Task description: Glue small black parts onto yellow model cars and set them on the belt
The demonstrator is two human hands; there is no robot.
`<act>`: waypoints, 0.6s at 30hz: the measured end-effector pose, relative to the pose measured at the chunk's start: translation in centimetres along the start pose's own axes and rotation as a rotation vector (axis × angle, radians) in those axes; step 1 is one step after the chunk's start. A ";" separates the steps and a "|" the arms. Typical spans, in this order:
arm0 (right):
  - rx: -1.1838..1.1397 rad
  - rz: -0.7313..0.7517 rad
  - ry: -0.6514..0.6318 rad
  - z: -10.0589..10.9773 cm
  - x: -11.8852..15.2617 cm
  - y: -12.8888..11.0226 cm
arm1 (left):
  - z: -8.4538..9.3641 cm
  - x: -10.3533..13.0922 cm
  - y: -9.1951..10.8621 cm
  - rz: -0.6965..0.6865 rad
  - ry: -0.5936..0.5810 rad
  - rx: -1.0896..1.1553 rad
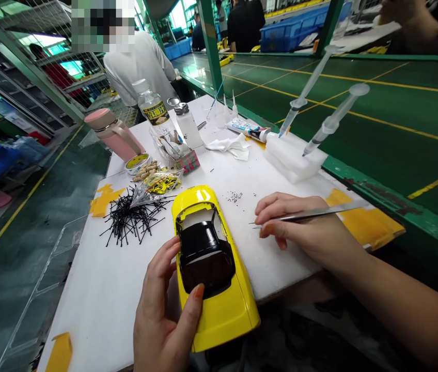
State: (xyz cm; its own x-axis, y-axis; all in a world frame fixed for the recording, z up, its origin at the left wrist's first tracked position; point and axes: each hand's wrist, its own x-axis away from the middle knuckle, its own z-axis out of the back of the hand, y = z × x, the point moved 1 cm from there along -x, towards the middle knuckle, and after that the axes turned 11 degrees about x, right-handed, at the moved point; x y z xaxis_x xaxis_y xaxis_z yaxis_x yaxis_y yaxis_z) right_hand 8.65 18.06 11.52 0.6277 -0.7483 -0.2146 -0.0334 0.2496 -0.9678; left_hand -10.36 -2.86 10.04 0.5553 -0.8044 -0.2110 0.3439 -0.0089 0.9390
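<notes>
A yellow toy car body [224, 315] with a black roof sits at the table's near edge, and my left hand [167, 310] grips it by its left side, thumb on the rear. Between the fingers of my right hand [300, 227] is a pair of metal tweezers [327, 211], its tips pointing left above the table, apart from the car. Whether the tips hold anything is too small to tell. Tiny black pieces [235, 197] lie scattered just beyond the car. To the left spreads a heap of thin black sticks [131, 219].
Behind the car stand a pink flask [114, 135], a labelled plastic bottle [156, 109] and a pump bottle [188, 126]. Two syringes [329, 124] [300, 101] stick up from a white block [294, 161]. A green conveyor [389, 113] runs behind; a person [141, 62] is beyond.
</notes>
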 end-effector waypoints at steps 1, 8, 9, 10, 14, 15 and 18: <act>0.033 -0.034 -0.022 0.0 -0.1 -0.1 | 0.0 -0.1 0.1 -0.010 -0.001 -0.004; 0.099 0.126 -0.039 -1.5 0.4 -1.3 | 0.0 -0.3 0.2 -0.024 -0.019 -0.033; 0.101 0.158 -0.038 -1.7 0.4 -1.6 | -0.1 -0.3 0.2 -0.025 -0.016 -0.027; 0.110 0.183 -0.034 -1.9 0.4 -1.8 | -0.1 -0.2 0.3 -0.026 -0.012 -0.022; 0.191 0.173 0.012 -2.1 0.1 -2.1 | -0.2 -0.2 0.4 -0.028 -0.004 -0.013; 0.206 0.143 0.016 -2.1 0.0 -2.0 | -0.2 -0.2 0.4 -0.029 -0.002 -0.011; 0.204 0.018 0.028 -1.9 0.1 -1.4 | -0.1 0.0 0.4 -0.026 0.004 -0.008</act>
State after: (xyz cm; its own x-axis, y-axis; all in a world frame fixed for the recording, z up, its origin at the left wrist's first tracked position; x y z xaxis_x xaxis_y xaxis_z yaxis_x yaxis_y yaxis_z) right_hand 7.27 16.42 12.60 0.6067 -0.7584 -0.2383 0.1157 0.3808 -0.9174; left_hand -10.16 -2.81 10.42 0.5486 -0.8019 -0.2367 0.3647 -0.0252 0.9308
